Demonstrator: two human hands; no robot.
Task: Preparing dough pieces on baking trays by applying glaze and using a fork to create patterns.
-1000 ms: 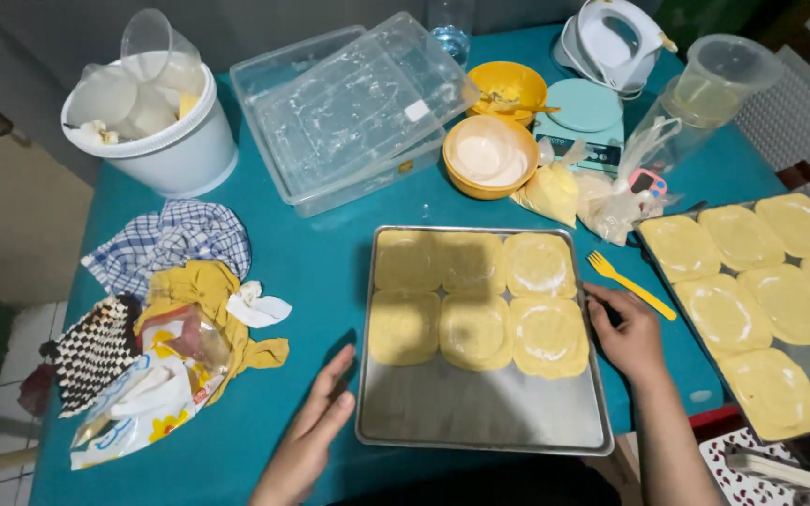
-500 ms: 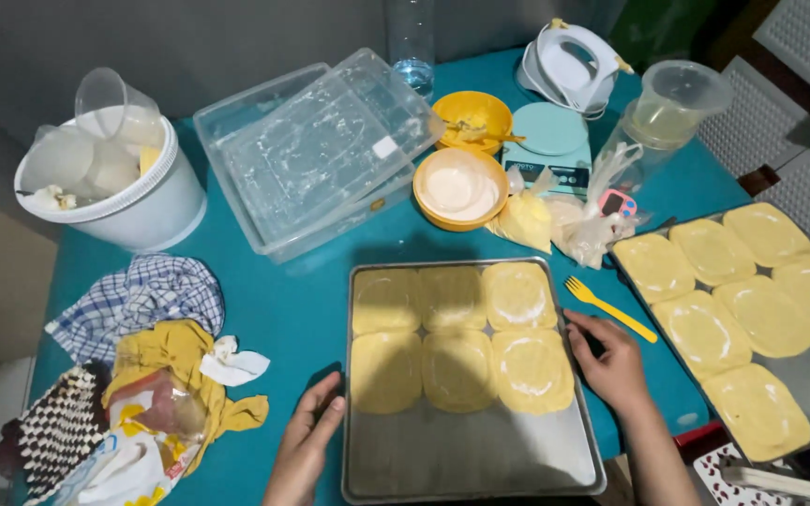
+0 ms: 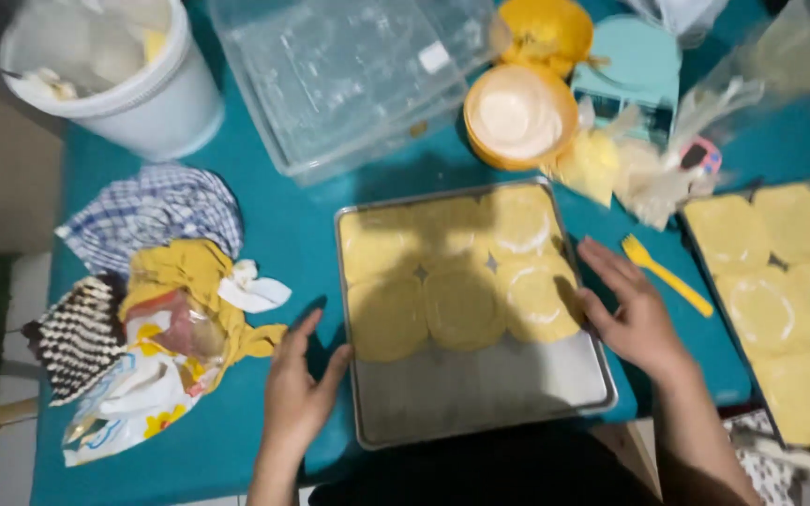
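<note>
A metal baking tray (image 3: pixel 480 398) lies on the teal table in front of me, with several flat yellow dough rounds (image 3: pixel 464 306) filling its far half. My left hand (image 3: pixel 298 388) rests flat against the tray's left edge, fingers apart, holding nothing. At the tray's right edge my right hand (image 3: pixel 632 314) lies open, its fingers touching the rim beside the nearest dough round. A yellow plastic fork (image 3: pixel 665 274) lies on the table just right of that hand.
A second tray with dough rounds (image 3: pixel 789 300) sits at the right. Behind are a clear plastic box (image 3: pixel 358 75), a white bucket (image 3: pixel 142 103), orange bowls (image 3: pixel 520 117), a teal scale (image 3: pixel 630 66) and plastic bags (image 3: pixel 649 164). Crumpled cloths (image 3: pixel 152 290) lie at left.
The view has dropped closer to the table. Both hands have stayed at the tray's sides; the right hand has opened flatter against the right rim.
</note>
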